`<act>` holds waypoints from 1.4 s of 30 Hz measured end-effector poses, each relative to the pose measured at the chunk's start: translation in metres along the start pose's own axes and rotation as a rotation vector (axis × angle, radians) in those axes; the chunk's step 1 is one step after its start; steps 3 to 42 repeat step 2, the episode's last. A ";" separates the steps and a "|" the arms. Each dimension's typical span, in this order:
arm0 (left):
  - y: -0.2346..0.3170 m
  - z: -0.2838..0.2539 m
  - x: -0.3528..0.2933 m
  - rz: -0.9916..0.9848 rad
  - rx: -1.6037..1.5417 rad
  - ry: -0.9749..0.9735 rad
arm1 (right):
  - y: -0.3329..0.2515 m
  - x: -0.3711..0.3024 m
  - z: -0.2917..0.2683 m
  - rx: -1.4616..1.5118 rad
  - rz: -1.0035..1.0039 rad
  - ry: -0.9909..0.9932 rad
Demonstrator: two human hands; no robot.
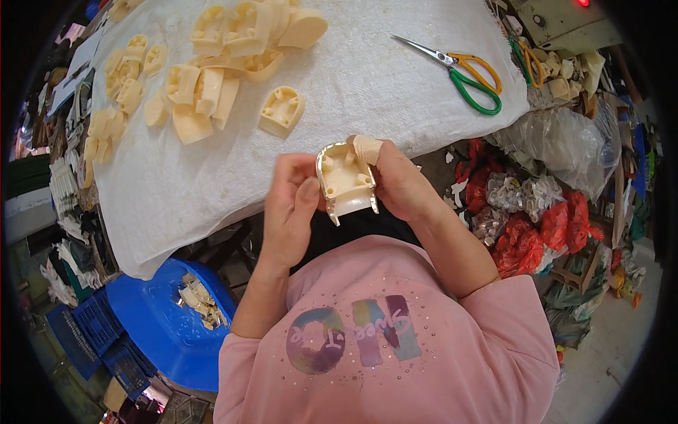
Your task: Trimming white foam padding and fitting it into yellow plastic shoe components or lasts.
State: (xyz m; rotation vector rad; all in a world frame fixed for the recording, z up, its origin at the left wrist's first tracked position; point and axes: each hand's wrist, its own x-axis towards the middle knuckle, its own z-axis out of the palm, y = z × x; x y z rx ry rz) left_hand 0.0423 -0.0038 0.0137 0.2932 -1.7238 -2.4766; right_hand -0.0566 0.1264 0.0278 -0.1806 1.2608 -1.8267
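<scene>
Between my hands, just in front of the table's near edge, is a cream moulded plastic part with a shiny metallic rim. Its hollow side, with small posts inside, faces up. My right hand grips its right side, a tan wrap around one digit near the top. My left hand is closed at its left edge, thumb up against the side; the other fingertips are partly hidden behind the part. Beyond them, a similar cream part without the shiny rim lies on the white cloth.
A pile of cream parts covers the upper left of the white woven cloth. Scissors with green and yellow handles lie at right. A blue basin holding scraps stands lower left; red plastic bags sit on the right.
</scene>
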 end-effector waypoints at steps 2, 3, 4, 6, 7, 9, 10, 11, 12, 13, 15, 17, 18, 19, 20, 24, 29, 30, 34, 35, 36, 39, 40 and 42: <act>0.004 -0.006 0.003 0.058 -0.014 -0.047 | 0.003 -0.001 -0.002 0.015 0.038 0.044; 0.004 -0.006 0.003 0.058 -0.014 -0.047 | 0.003 -0.001 -0.002 0.015 0.038 0.044; 0.004 -0.006 0.003 0.058 -0.014 -0.047 | 0.003 -0.001 -0.002 0.015 0.038 0.044; 0.004 -0.006 0.003 0.058 -0.014 -0.047 | 0.003 -0.001 -0.002 0.015 0.038 0.044; 0.004 -0.006 0.003 0.058 -0.014 -0.047 | 0.003 -0.001 -0.002 0.015 0.038 0.044; 0.004 -0.006 0.003 0.058 -0.014 -0.047 | 0.003 -0.001 -0.002 0.015 0.038 0.044; 0.004 -0.006 0.003 0.058 -0.014 -0.047 | 0.003 -0.001 -0.002 0.015 0.038 0.044; 0.004 -0.006 0.003 0.058 -0.014 -0.047 | 0.003 -0.001 -0.002 0.015 0.038 0.044; 0.004 -0.006 0.003 0.058 -0.014 -0.047 | 0.003 -0.001 -0.002 0.015 0.038 0.044; 0.004 -0.006 0.003 0.058 -0.014 -0.047 | 0.003 -0.001 -0.002 0.015 0.038 0.044; 0.004 -0.006 0.003 0.058 -0.014 -0.047 | 0.003 -0.001 -0.002 0.015 0.038 0.044; 0.004 -0.006 0.003 0.058 -0.014 -0.047 | 0.003 -0.001 -0.002 0.015 0.038 0.044; 0.004 -0.006 0.003 0.058 -0.014 -0.047 | 0.003 -0.001 -0.002 0.015 0.038 0.044; 0.004 -0.006 0.003 0.058 -0.014 -0.047 | 0.003 -0.001 -0.002 0.015 0.038 0.044; 0.004 -0.006 0.003 0.058 -0.014 -0.047 | 0.003 -0.001 -0.002 0.015 0.038 0.044; 0.004 -0.006 0.003 0.058 -0.014 -0.047 | 0.003 -0.001 -0.002 0.015 0.038 0.044; 0.004 -0.006 0.003 0.058 -0.014 -0.047 | 0.003 -0.001 -0.002 0.015 0.038 0.044; 0.004 -0.006 0.003 0.058 -0.014 -0.047 | 0.003 -0.001 -0.002 0.015 0.038 0.044; 0.004 -0.006 0.003 0.058 -0.014 -0.047 | 0.003 -0.001 -0.002 0.015 0.038 0.044; 0.004 -0.006 0.003 0.058 -0.014 -0.047 | 0.003 -0.001 -0.002 0.015 0.038 0.044; 0.004 -0.006 0.003 0.058 -0.014 -0.047 | 0.003 -0.001 -0.002 0.015 0.038 0.044; 0.004 -0.006 0.003 0.058 -0.014 -0.047 | 0.003 -0.001 -0.002 0.015 0.038 0.044; 0.004 -0.006 0.003 0.058 -0.014 -0.047 | 0.003 -0.001 -0.002 0.015 0.038 0.044; 0.004 -0.006 0.003 0.058 -0.014 -0.047 | 0.003 -0.001 -0.002 0.015 0.038 0.044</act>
